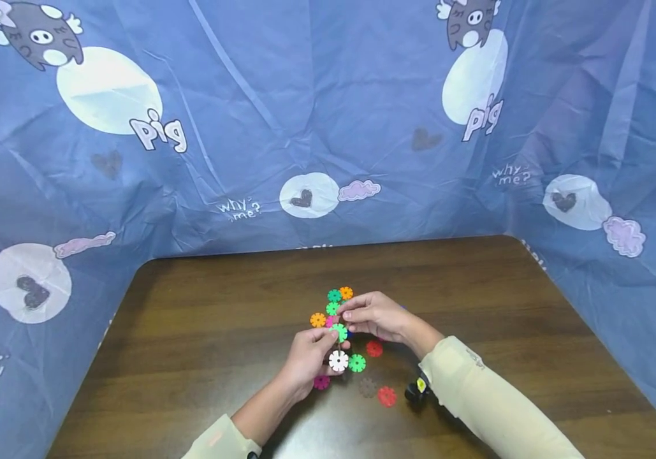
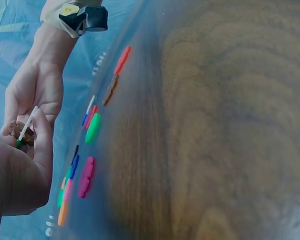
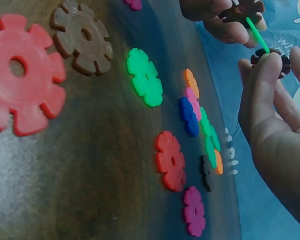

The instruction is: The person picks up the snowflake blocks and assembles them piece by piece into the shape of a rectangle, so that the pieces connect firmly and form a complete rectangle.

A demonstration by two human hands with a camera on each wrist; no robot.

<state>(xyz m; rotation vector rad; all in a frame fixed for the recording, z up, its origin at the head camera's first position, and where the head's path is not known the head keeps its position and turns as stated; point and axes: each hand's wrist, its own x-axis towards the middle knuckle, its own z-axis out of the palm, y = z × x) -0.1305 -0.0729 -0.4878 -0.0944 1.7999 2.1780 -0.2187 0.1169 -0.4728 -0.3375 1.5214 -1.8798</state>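
My left hand (image 1: pixel 306 358) grips a joined cluster of slotted flower-shaped plastic discs. A white disc (image 1: pixel 338 361) faces up in it, with a green disc (image 1: pixel 339 332) just beyond. In the right wrist view a brown disc (image 3: pixel 246 11) sits between the left fingers, slotted against the edge-on green disc (image 3: pixel 258 36). My right hand (image 1: pixel 380 317) pinches a dark brown disc (image 3: pixel 284 63) at the green disc's other edge. Whether that joint is fully seated I cannot tell. In the left wrist view both hands meet around the white disc (image 2: pixel 28 123), partly hiding the pieces.
Loose discs lie on the wooden table (image 1: pixel 218 306): red (image 1: pixel 387 396), brown (image 1: pixel 368 387), green (image 1: pixel 357 363), magenta (image 1: pixel 321 382), orange (image 1: pixel 318 320), plus several others beyond the hands. A black wrist camera (image 1: pixel 417 390) sits at the right cuff. Patterned blue cloth (image 1: pixel 316 127) surrounds the table's back and sides.
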